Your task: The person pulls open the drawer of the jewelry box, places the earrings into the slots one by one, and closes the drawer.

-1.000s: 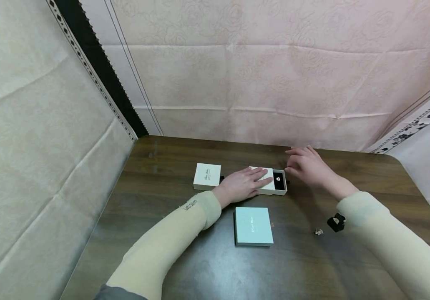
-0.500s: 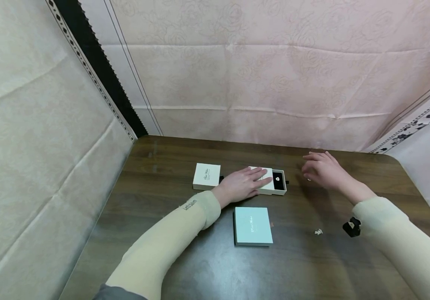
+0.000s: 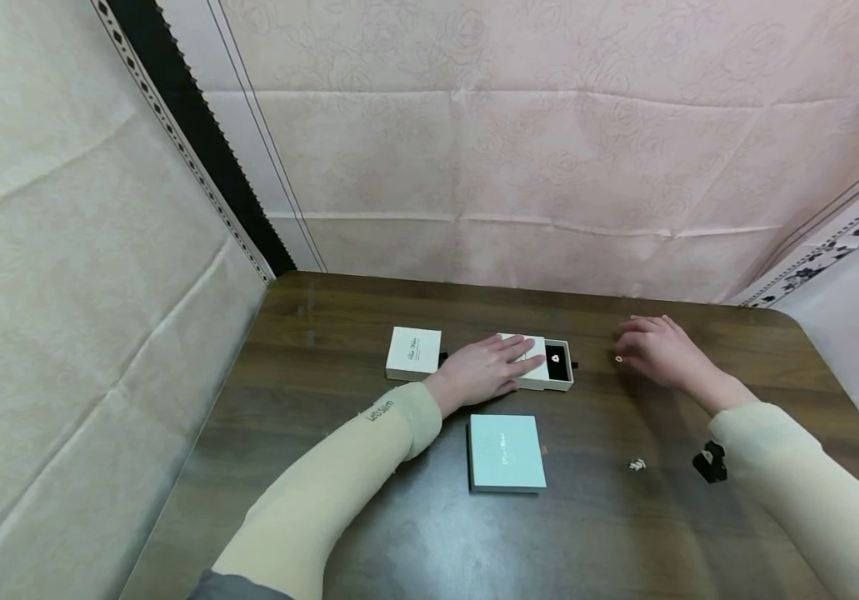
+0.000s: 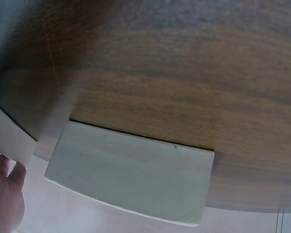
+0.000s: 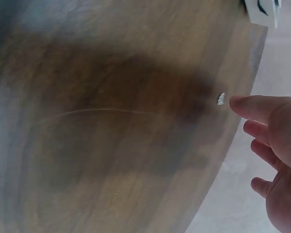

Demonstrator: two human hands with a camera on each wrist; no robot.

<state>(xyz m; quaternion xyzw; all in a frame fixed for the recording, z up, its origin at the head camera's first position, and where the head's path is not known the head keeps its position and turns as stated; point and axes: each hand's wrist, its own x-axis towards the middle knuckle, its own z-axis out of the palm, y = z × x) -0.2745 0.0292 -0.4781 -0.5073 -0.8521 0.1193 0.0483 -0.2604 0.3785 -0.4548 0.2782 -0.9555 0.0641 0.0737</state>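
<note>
My left hand (image 3: 483, 368) lies with spread, straight fingers on a small white drawer box (image 3: 536, 342). The box's inner tray (image 3: 558, 385) is partly slid out to the right. A black insert with a small pale piece of jewellery shows inside it. My right hand (image 3: 661, 354) is low over the table, right of that box. Close to its thumb tip, a small silvery piece of jewellery (image 5: 220, 98) appears on the tabletop, with a narrow gap between them in the right wrist view. In the left wrist view, my left fingertips touch the drawer box's edge.
Another white box (image 3: 413, 350) with dark lettering stands left of my left hand. A light-blue box (image 3: 507, 452) lies in front. A small silvery cluster (image 3: 636, 465) sits on the brown table (image 3: 369, 500) to its right. Pale cloth (image 3: 511, 167) hangs behind.
My right hand has moved right and slightly nearer, away from the drawer box. The small silvery piece beside it has come into sight. My left hand has stayed in place.
</note>
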